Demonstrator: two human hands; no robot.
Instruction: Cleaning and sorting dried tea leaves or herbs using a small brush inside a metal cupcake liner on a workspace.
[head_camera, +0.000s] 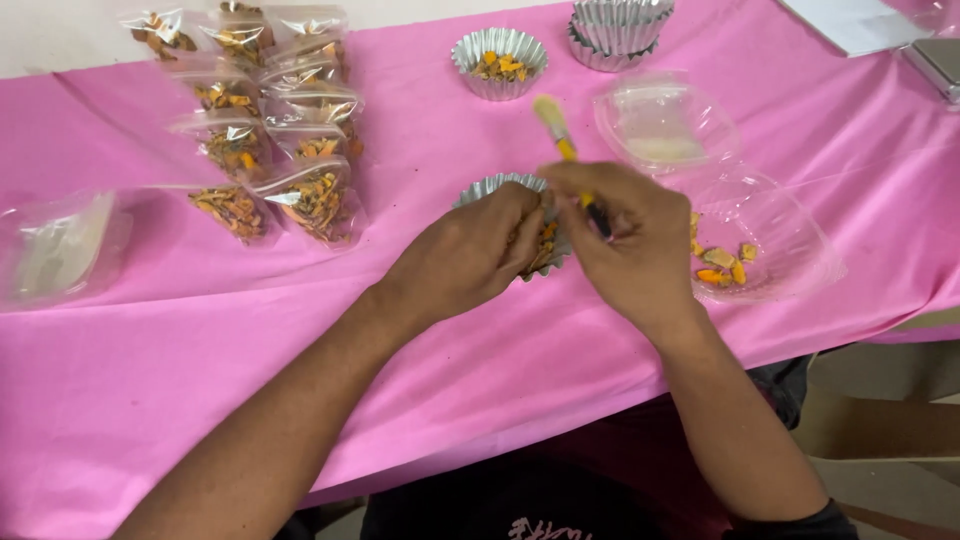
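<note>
Several sealed bags (262, 150) lie filled at left, while the left hand (470, 258) pinches the foil cup (497, 186) of orange pieces and the right hand (625, 235) grips a brush (556, 125), with more pieces in the clear tray (790, 250).

Your left hand (470, 255) covers most of the fluted foil cup (497, 187), so you cannot tell how full it is. Your right hand (625, 240) hides the lower handle of the brush (556, 125), whose tip is blurred. Far left of your hands, a clear bag (55, 250) is blurred and cut by the edge. Beyond your right hand, the stacked foil cups (615, 30) and a grey object (940, 65) run out of view.
</note>
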